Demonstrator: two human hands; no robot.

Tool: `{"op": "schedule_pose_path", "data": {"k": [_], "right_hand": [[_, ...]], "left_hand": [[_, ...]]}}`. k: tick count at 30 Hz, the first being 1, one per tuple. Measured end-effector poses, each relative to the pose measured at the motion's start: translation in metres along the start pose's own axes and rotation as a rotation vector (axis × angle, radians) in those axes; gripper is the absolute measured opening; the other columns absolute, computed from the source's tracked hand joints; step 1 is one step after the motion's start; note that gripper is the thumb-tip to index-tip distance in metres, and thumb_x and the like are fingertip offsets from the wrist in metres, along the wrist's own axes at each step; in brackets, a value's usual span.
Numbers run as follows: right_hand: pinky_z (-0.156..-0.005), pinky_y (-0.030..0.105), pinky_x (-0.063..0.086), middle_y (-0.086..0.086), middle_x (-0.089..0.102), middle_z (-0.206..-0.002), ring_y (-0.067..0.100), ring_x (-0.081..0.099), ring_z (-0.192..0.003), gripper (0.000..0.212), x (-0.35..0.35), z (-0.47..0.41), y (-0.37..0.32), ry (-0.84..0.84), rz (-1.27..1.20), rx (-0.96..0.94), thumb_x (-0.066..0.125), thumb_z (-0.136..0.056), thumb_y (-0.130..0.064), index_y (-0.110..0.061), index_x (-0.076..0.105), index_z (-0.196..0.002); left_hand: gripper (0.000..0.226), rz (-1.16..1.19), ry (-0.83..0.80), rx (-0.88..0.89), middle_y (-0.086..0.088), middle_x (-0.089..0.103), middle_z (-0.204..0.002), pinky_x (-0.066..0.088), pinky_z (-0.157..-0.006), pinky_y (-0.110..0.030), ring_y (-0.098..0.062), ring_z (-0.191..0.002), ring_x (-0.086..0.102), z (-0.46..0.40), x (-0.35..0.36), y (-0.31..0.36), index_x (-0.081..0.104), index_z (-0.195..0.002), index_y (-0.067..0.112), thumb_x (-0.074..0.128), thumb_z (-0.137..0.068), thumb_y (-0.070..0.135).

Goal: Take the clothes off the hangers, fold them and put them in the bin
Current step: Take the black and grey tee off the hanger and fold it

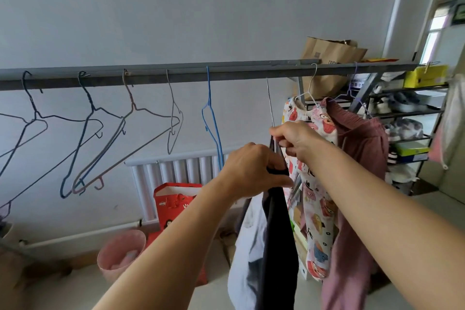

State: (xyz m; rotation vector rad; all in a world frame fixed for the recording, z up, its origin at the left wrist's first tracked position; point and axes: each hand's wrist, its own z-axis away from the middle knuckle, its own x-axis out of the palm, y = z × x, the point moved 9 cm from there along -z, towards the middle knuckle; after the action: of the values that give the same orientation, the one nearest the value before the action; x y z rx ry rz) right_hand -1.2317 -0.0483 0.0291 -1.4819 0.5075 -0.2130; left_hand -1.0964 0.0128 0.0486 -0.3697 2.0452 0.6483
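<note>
Place: a room in a home, used for drying and storage | Shown by: a grey rail (pixel 176 74) hung with bare wire hangers (pixel 88 128) and clothes (pixel 319 184) | a white radiator (pixel 176 171) mounted on the wall | a shoe rack (pixel 407 118) stacked with shoes and boxes | a pink bin (pixel 120 251) set on the floor
</note>
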Motion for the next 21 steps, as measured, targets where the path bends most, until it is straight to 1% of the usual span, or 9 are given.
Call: {"op": "schedule_pose_path", "data": {"k": [1,2,4,7,10,12,14,18,21], "right_hand": [[-0.032,0.013,0.017,0.004,0.049,-0.061,0.009,0.030,-0.039,0.021,0.001,-0.001,0.000,-0.017,-0.044,0.025,0.058,-0.090,-0.008,-0.009,0.052,-0.070],[-0.030,0.012,0.015,0.003,0.051,-0.062,0.006,0.029,-0.034,0.021,0.003,-0.003,-0.002,-0.044,-0.073,0.051,0.054,-0.092,-0.008,-0.010,0.053,-0.071],[-0.029,0.011,0.012,0.001,0.048,-0.062,0.003,0.025,-0.027,0.027,0.008,-0.004,-0.005,-0.121,-0.057,0.095,0.043,-0.093,-0.004,-0.012,0.050,-0.069],[-0.030,0.013,0.010,-0.001,0.041,-0.058,0.002,0.023,-0.026,0.025,0.013,0.003,-0.013,-0.286,-0.002,0.167,0.038,-0.099,-0.008,-0.010,0.049,-0.077],[-0.028,0.012,0.015,0.000,0.044,-0.049,0.003,0.026,-0.025,0.022,0.012,0.014,-0.036,-0.420,-0.021,0.196,0.036,-0.101,-0.009,-0.004,0.050,-0.085],[-0.026,0.013,0.021,0.001,0.045,-0.048,0.003,0.028,-0.025,0.022,0.011,0.021,-0.062,-0.462,-0.088,0.152,0.035,-0.103,-0.009,-0.005,0.049,-0.086],[-0.027,0.013,0.020,0.002,0.042,-0.052,0.002,0.026,-0.026,0.027,0.014,0.020,-0.085,-0.457,-0.130,0.055,0.032,-0.104,-0.011,-0.009,0.043,-0.079],[-0.026,0.014,0.017,0.007,0.033,-0.062,0.002,0.021,-0.025,0.034,0.032,-0.007,-0.099,-0.322,-0.112,-0.074,0.031,-0.101,-0.004,-0.011,0.037,-0.069],[-0.031,0.010,0.018,0.009,0.038,-0.062,0.005,0.023,-0.024,0.031,0.044,-0.029,-0.098,-0.184,0.000,-0.117,0.034,-0.097,0.000,-0.009,0.042,-0.068]], "left_hand": [[0.039,0.004,-0.060,-0.002,0.018,0.049,-0.046,0.035,-0.055,-0.027,-0.003,-0.050,0.045,0.002,0.007,0.000,0.055,-0.051,0.031,0.078,-0.078,0.046],[0.033,0.015,-0.110,-0.015,0.019,0.052,-0.049,0.041,-0.057,-0.028,-0.002,-0.052,0.048,0.005,0.014,0.000,0.060,-0.055,0.031,0.077,-0.079,0.046],[0.018,0.130,-0.150,-0.088,0.016,0.061,-0.060,0.050,-0.066,-0.031,-0.005,-0.061,0.056,0.010,0.027,-0.009,0.072,-0.072,0.027,0.076,-0.082,0.042],[0.017,0.446,-0.023,-0.282,0.007,0.061,-0.059,0.045,-0.062,-0.027,-0.007,-0.055,0.051,0.012,0.029,-0.038,0.073,-0.074,0.019,0.073,-0.087,0.031],[0.029,0.495,0.052,-0.446,0.011,0.048,-0.048,0.037,-0.052,-0.020,-0.002,-0.044,0.042,0.012,0.026,-0.063,0.063,-0.062,0.020,0.067,-0.090,0.025],[0.024,0.553,0.049,-0.495,0.006,0.055,-0.055,0.041,-0.051,-0.020,-0.007,-0.049,0.049,0.012,0.026,-0.070,0.067,-0.072,0.011,0.063,-0.093,0.021],[0.021,0.625,0.086,-0.513,0.001,0.062,-0.063,0.045,-0.054,-0.018,-0.009,-0.053,0.056,0.014,0.025,-0.074,0.070,-0.081,0.005,0.061,-0.094,0.019],[0.026,0.734,0.111,-0.504,0.012,0.059,-0.054,0.043,-0.053,-0.012,-0.001,-0.051,0.057,0.020,0.022,-0.077,0.066,-0.070,0.016,0.060,-0.096,0.017],[0.025,0.801,0.142,-0.519,0.007,0.060,-0.058,0.045,-0.058,-0.016,-0.005,-0.056,0.058,0.027,0.015,-0.082,0.069,-0.072,0.010,0.061,-0.096,0.015]]}}
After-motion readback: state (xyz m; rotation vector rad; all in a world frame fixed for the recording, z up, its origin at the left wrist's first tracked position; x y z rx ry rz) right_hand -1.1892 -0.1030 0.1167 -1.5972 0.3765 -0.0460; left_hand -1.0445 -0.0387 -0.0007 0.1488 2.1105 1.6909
